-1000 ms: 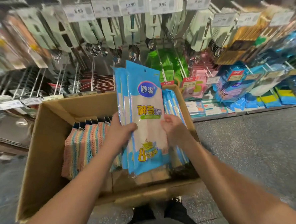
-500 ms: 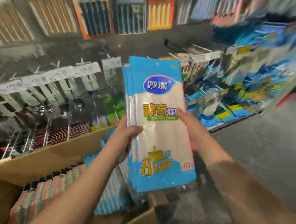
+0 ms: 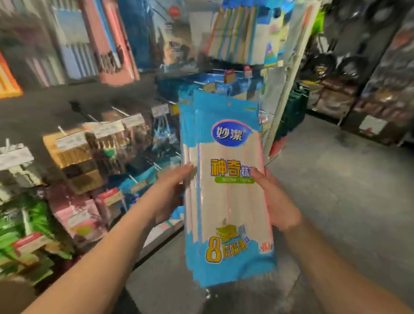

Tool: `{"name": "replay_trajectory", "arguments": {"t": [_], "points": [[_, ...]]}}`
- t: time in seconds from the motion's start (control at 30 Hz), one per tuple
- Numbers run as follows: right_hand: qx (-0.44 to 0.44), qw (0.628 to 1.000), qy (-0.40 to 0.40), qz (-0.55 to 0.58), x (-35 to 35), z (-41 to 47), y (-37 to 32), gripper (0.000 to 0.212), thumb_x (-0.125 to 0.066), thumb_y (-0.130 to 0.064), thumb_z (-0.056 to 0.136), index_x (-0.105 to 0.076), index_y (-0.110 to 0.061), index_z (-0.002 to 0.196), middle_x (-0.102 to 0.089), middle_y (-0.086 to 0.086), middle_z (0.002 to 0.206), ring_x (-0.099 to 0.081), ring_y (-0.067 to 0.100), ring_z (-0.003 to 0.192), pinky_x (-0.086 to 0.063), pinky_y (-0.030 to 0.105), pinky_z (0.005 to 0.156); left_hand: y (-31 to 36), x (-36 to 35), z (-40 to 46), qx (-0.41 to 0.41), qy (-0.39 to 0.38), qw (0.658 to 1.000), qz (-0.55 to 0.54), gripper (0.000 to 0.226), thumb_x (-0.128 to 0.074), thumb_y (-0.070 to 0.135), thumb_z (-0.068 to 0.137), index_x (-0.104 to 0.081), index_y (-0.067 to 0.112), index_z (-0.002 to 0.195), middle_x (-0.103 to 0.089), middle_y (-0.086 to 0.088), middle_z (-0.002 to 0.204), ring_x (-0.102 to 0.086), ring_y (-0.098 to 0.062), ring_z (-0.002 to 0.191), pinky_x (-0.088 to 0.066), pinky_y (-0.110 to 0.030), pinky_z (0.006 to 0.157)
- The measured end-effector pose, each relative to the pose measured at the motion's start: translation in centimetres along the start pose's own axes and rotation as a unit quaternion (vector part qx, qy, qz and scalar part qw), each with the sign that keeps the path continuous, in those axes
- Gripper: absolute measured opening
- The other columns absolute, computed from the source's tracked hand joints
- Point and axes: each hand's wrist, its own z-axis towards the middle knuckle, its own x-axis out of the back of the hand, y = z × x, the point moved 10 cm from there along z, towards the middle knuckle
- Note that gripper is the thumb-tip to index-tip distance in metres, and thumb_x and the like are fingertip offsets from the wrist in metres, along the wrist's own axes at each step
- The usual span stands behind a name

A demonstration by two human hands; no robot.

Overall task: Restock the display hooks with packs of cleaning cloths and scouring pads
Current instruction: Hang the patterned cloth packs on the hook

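I hold a stack of several blue and white cleaning cloth packs point(image 3: 225, 199) upright in front of me, at chest height. My left hand point(image 3: 168, 193) grips the stack's left edge, thumb on the front. My right hand point(image 3: 274, 202) grips the right edge, fingers curled over the front. Behind the packs, display hooks point(image 3: 121, 111) with price tags stick out from a dark panel. More blue cloth packs point(image 3: 215, 84) hang just above and behind the stack. The view is blurred by motion.
Green packs point(image 3: 10, 232) and pink packs point(image 3: 76, 212) hang low at the left. Brown scouring pads point(image 3: 75, 153) hang on the middle hooks. Striped cloth packs point(image 3: 233, 32) hang high up. Grey floor point(image 3: 343, 201) stretches right to dark shelves point(image 3: 387, 83).
I lifted the stack of packs out of the cardboard box and carried it up and to the right. The view swung from the box to the upper display and the aisle.
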Motion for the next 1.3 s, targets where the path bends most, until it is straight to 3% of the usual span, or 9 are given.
{"name": "replay_trajectory", "arguments": {"t": [0.13, 0.4, 0.5, 0.6, 0.83, 0.93, 1.03, 1.23, 1.3], "points": [[0.055, 0.998, 0.04, 0.002, 5.1, 3.0, -5.9, 0.066, -0.076, -0.036, 0.078, -0.052, -0.02, 0.138, -0.069, 0.01, 0.124, -0.068, 0.029, 0.109, -0.056, 0.049, 0.089, 3.0, -5.5, 8.1, -0.014, -0.026, 0.998, -0.049, 0.095, -0.077, 0.052, 0.08, -0.036, 0.005, 0.151, -0.058, -0.017, 0.143, -0.057, -0.036, 0.13, -0.042, -0.054, 0.113], [0.111, 0.987, 0.105, -0.043, 12.7, 13.5, -12.4, 0.026, -0.055, -0.012, 0.099, -0.056, -0.02, 0.123, -0.075, 0.002, 0.106, -0.073, 0.02, 0.093, -0.059, 0.033, 0.07, 6.1, -10.6, 23.0, -0.051, -0.029, 0.997, -0.039, 0.071, -0.08, 0.028, 0.075, -0.053, 0.009, 0.139, -0.07, -0.016, 0.125, -0.068, -0.034, 0.115, -0.055, -0.049, 0.097], [0.12, 0.986, 0.099, -0.067, 14.6, 19.5, -15.0, 0.019, -0.055, -0.013, 0.099, -0.057, -0.021, 0.116, -0.073, 0.007, 0.111, -0.072, 0.022, 0.096, -0.059, 0.035, 0.074, 7.4, -10.5, 30.0, -0.068, 0.001, 0.995, -0.075, 0.069, -0.077, 0.023, 0.071, -0.055, 0.005, 0.134, -0.071, -0.022, 0.118, -0.071, -0.037, 0.101, -0.059, -0.049, 0.085], [0.111, 0.986, 0.082, -0.093, 16.0, 26.5, -18.2, 0.024, -0.056, -0.013, 0.098, -0.056, -0.017, 0.122, -0.074, 0.009, 0.111, -0.071, 0.027, 0.102, -0.057, 0.042, 0.086, 9.7, -10.3, 36.7, -0.08, 0.01, 0.993, -0.092, 0.067, -0.074, 0.026, 0.07, -0.057, 0.006, 0.132, -0.072, -0.022, 0.116, -0.071, -0.036, 0.097, -0.059, -0.051, 0.086], [0.205, 0.958, 0.128, -0.154, 16.7, 40.4, -31.0, 0.044, -0.063, -0.027, 0.096, -0.043, -0.022, 0.134, -0.059, 0.0, 0.119, -0.068, 0.011, 0.096, -0.057, 0.024, 0.071, 16.6, -9.3, 47.5, -0.117, 0.016, 0.99, -0.081, 0.062, -0.071, 0.024, 0.072, -0.059, 0.005, 0.129, -0.075, -0.018, 0.106, -0.075, -0.029, 0.083, -0.061, -0.038, 0.065], [0.257, 0.935, 0.125, -0.211, 15.7, 45.5, -35.9, 0.064, -0.071, -0.035, 0.09, -0.034, -0.026, 0.141, -0.06, 0.006, 0.12, -0.068, 0.021, 0.103, -0.057, 0.042, 0.09, 18.6, -9.2, 50.5, -0.119, 0.019, 0.989, -0.081, 0.063, -0.08, 0.019, 0.071, -0.057, 0.007, 0.129, -0.076, -0.016, 0.105, -0.075, -0.027, 0.081, -0.06, -0.037, 0.065], [0.29, 0.918, 0.117, -0.245, 15.0, 50.1, -38.6, 0.077, -0.072, -0.033, 0.09, -0.023, -0.031, 0.149, -0.06, -0.004, 0.108, -0.067, 0.017, 0.099, -0.057, 0.039, 0.086, 20.4, -8.8, 53.7, -0.126, 0.029, 0.988, -0.088, 0.052, -0.072, 0.024, 0.073, -0.06, 0.012, 0.122, -0.076, -0.015, 0.104, -0.076, -0.027, 0.081, -0.061, -0.039, 0.066], [0.312, 0.929, 0.019, -0.197, 15.3, 59.9, -40.7, 0.053, -0.07, -0.027, 0.091, -0.039, -0.054, 0.124, -0.066, 0.002, 0.117, -0.068, 0.02, 0.106, -0.057, 0.046, 0.088, 23.1, -7.3, 60.7, -0.154, 0.094, 0.982, -0.063, 0.061, -0.078, 0.036, 0.081, -0.054, 0.015, 0.133, -0.074, -0.016, 0.114, -0.074, -0.035, 0.096, -0.062, -0.043, 0.069], [0.31, 0.934, -0.023, -0.174, 15.6, 63.0, -41.6, 0.045, -0.068, -0.018, 0.093, -0.047, -0.049, 0.117, -0.065, 0.002, 0.119, -0.068, 0.022, 0.107, -0.059, 0.043, 0.083, 24.1, -7.6, 62.8, -0.172, 0.107, 0.978, -0.05, 0.053, -0.07, 0.035, 0.082, -0.057, 0.017, 0.13, -0.075, -0.015, 0.112, -0.075, -0.034, 0.095, -0.062, -0.043, 0.07]]}}
